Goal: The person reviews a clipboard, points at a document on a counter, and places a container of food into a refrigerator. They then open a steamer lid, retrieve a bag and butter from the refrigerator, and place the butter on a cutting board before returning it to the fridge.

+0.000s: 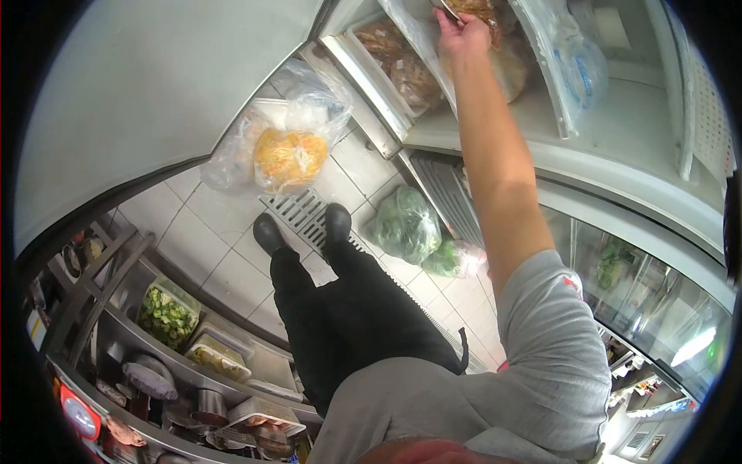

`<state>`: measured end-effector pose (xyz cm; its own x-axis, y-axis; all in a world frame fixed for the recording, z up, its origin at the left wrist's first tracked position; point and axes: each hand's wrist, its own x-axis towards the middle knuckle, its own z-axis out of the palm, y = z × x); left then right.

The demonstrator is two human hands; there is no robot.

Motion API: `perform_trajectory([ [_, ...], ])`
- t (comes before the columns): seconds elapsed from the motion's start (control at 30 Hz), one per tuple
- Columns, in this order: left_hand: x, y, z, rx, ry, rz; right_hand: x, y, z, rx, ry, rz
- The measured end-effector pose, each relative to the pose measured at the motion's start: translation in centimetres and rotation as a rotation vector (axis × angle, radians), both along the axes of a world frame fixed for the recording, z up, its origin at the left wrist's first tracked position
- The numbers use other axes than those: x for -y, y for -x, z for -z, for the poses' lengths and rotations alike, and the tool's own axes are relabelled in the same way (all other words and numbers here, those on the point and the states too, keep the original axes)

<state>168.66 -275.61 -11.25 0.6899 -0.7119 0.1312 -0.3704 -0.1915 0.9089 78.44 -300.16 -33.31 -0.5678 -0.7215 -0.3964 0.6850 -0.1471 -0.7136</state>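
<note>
My right hand (464, 35) reaches into an open chest-like cold compartment at the top of the view. Its fingers are closed around a thin, dark-edged item at the picture's edge, too small and cut off to name. Just beside the fingers is a clear plastic bag of brown food (481, 11). A paler round bagged bundle (508, 71) lies below it, partly behind my wrist. To the left, a white tray (403, 122) holds more bagged brown pieces (396, 63). My left hand is out of the picture.
On the tiled floor lie a clear bag with yellow food (290, 158) and a bag of greens (406, 226), near a drain grate (301, 216). A large grey door panel (154, 85) stands at left. Food containers (168, 313) line the counter at lower left.
</note>
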Motion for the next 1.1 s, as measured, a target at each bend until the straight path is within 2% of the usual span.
perform_trajectory([
  [0.13,0.7,0.3,0.3,-0.007,-0.003,0.009,-0.9,-2.1,-0.6,-0.109,-0.024,0.019],
  [0.33,1.1,0.6,0.5,-0.011,0.000,0.020,-2.0,-1.8,0.1,-0.142,0.011,-0.088],
  [0.63,1.5,0.3,0.8,-0.010,0.004,0.044,-3.9,-3.8,-1.5,-0.161,-0.110,-0.124],
  [0.73,2.0,0.3,1.0,-0.011,0.008,0.053,-5.8,-4.6,-0.3,-0.264,-0.133,-0.359],
  [0.83,2.3,0.2,0.7,-0.015,0.021,0.064,-10.3,-6.7,1.6,-0.345,-0.244,-0.586],
  [0.93,3.7,0.8,-0.3,-0.029,0.055,0.093,-18.0,-10.3,3.2,-0.346,-0.276,-0.682],
  [1.0,5.1,1.3,-2.1,-0.035,0.086,0.127,-24.2,-10.9,5.2,-0.278,-0.488,-0.912],
  [1.03,5.9,1.8,-3.5,-0.035,0.115,0.151,-27.5,-12.2,3.5,-0.368,-0.603,-0.924],
  [1.07,6.9,2.5,-5.1,-0.039,0.143,0.181,-31.1,-11.8,4.3,-0.402,-0.693,-1.022],
  [1.1,8.0,3.3,-6.7,-0.043,0.175,0.215,-35.2,-11.1,3.9,-0.381,-0.687,-1.123],
])
